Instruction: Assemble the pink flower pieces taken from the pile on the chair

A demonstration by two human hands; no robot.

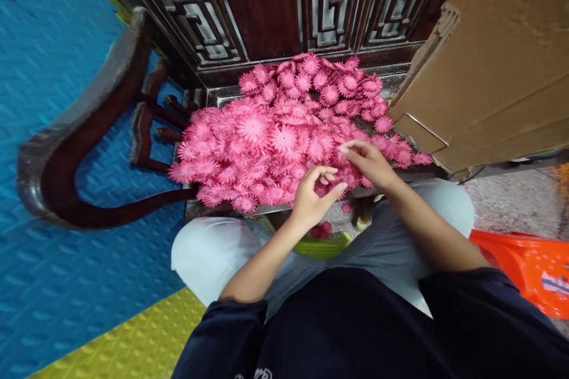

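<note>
A large heap of pink paper-like flower pieces (253,130), round with fringed petals and small dark centres, covers the dark wooden seat in front of me. My left hand (311,198) hovers at the heap's front edge, its fingers curved and the thumb held apart, with nothing visible between them. Just right of it, my right hand (371,163) is above the flowers, thumb and forefinger pinched close together. Whatever may be between those fingertips is too small to make out. Smaller flower pieces (329,95) lie toward the back of the heap.
A curved wooden armrest (89,100) stands at the left, and a carved backrest (271,6) rises behind. A cardboard box (498,71) borders the right side. Below my hands is a green container (324,247) with pink pieces; an orange plastic object (528,260) is at right.
</note>
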